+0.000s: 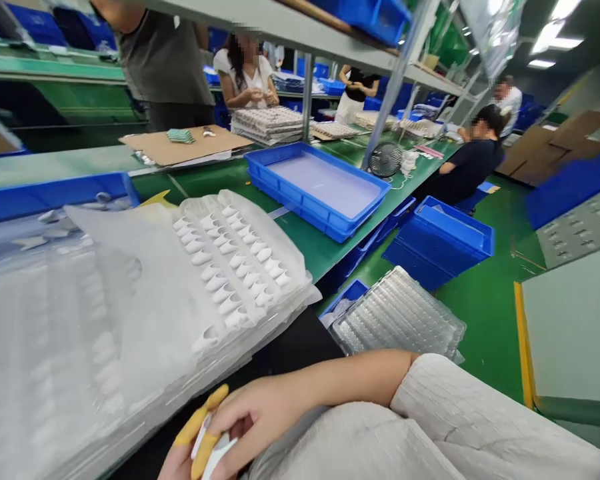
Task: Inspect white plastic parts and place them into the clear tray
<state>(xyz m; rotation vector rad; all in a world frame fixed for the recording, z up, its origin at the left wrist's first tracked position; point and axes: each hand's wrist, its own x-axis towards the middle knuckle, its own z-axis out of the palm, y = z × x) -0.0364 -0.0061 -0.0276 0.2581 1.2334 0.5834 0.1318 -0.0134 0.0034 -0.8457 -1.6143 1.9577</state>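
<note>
At the bottom of the view my right hand (265, 410) is closed, fingers curled round a small white plastic part (219, 456). My left hand (175, 460), partly cut off by the lower edge, meets it and pinches at the white pieces too; yellow finger cots (195, 423) cover some fingertips. A second white piece shows between the fingers, and how the pieces sit together is hidden. Just beyond my hands lies a stack of translucent sheets (145, 293), with rows of similar curved white parts (225, 293) on top.
A shallow blue tray (320, 183) stands on the green bench behind the stack, and another blue tray (55, 193) is at left. Clear plastic trays (400, 317) and blue bins (440, 233) are to my right. A small fan (385, 160) stands farther along; several people work around.
</note>
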